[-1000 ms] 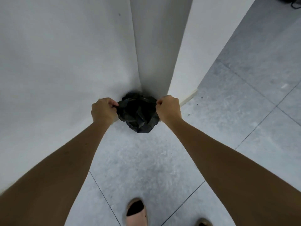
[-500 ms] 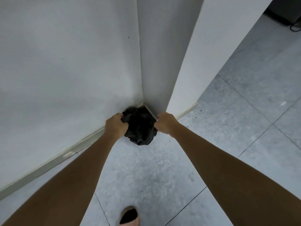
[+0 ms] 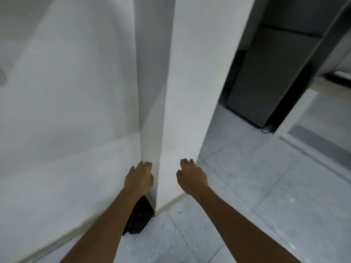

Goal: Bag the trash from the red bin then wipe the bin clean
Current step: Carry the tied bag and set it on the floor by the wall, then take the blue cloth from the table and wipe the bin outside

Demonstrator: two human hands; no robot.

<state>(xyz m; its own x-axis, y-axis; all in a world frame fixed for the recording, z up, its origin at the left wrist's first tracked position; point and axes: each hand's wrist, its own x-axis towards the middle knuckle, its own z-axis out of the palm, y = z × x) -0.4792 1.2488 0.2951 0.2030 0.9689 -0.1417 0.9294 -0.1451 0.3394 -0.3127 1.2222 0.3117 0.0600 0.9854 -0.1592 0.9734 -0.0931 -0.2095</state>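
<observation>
A filled black trash bag [image 3: 140,218] lies on the grey floor, tucked into the corner where the white wall meets a white pillar; my left forearm covers part of it. My left hand [image 3: 139,178] hovers above the bag with its fingers loose and nothing in it. My right hand [image 3: 190,176] is raised in front of the pillar, fingers apart and empty. Neither hand touches the bag. The red bin is not in view.
A white wall [image 3: 62,103] fills the left and a white pillar [image 3: 188,88] stands straight ahead. At the back right a grey fridge [image 3: 269,73] sits beside a dark doorway. Grey floor tiles [image 3: 266,186] spread out to the right.
Both hands held the black bag and lowered it into the corner. Now they have let go and risen above it, and the view has tilted upward toward the room.
</observation>
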